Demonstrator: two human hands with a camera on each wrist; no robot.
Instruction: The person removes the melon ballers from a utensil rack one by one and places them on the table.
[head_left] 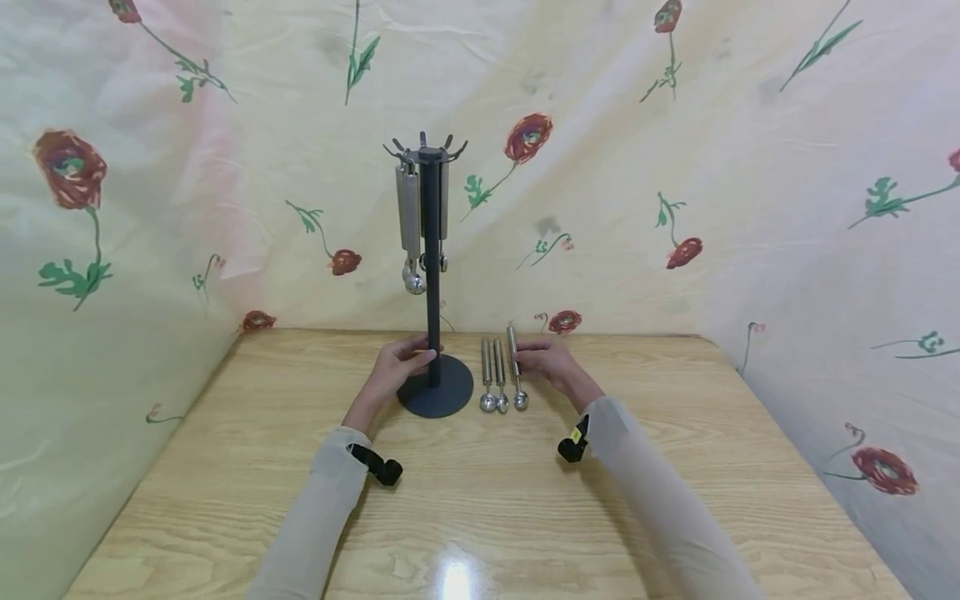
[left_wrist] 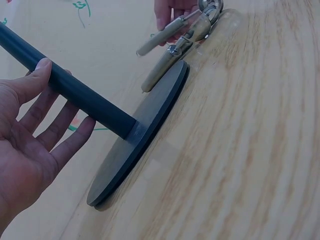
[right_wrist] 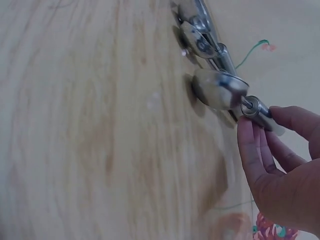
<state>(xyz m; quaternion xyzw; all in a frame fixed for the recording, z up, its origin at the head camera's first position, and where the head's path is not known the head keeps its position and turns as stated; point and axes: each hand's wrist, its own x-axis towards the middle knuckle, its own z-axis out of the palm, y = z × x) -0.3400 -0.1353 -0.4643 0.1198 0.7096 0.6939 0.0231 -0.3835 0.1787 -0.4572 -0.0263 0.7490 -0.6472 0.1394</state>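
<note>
A black stand (head_left: 432, 308) with a round base and hooks at its top stands on the table. My left hand (head_left: 401, 364) holds its pole low down, thumb on one side and fingers on the other, as the left wrist view shows. To the right of the base lie two metal scoops (head_left: 488, 375) side by side, their bowls toward me. My right hand (head_left: 551, 360) pinches the handle of a third metal scoop (right_wrist: 220, 90) between thumb and fingertips. Its handle end looks raised and tilted; whether the bowl touches the table, I cannot tell.
Several metal utensils (head_left: 408, 212) hang from the stand's hooks, bowls down. The wooden table (head_left: 480, 492) reaches back to a floral cloth (head_left: 600, 167) behind and at both sides. Black wrist cameras (head_left: 386, 472) are strapped to both forearms.
</note>
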